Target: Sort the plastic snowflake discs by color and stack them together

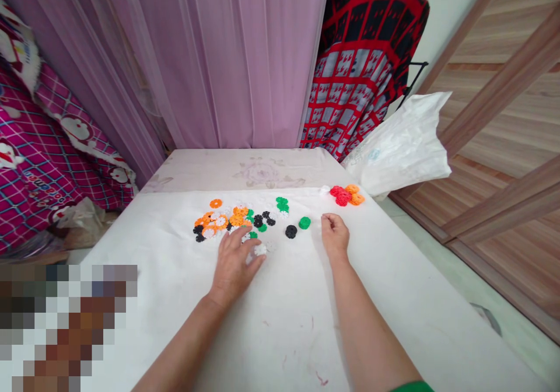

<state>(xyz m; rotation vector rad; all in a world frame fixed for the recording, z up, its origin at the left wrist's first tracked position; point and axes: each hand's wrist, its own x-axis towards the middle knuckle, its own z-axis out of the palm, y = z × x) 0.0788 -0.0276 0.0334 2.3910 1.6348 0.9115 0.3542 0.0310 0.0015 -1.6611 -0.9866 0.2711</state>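
Note:
My left hand [236,259] is over the white cloth, its thumb and fingers apart around a white notched disc [260,249]; whether they touch it is hard to tell. Just beyond its fingers lies a mixed pile of orange discs [239,215], white, black and green ones. My right hand [336,235] rests to the right with its fingers curled; anything inside them is hidden. Left of it sit a green stack [304,223] and a black stack [291,231]. Farther back are more green discs [282,204].
Red discs [341,195] and orange ones lie near the table's right edge, beside a white plastic bag [398,147]. The white-covered table [271,333] stands before a purple curtain [236,59]. Wooden doors [503,135] are at the right.

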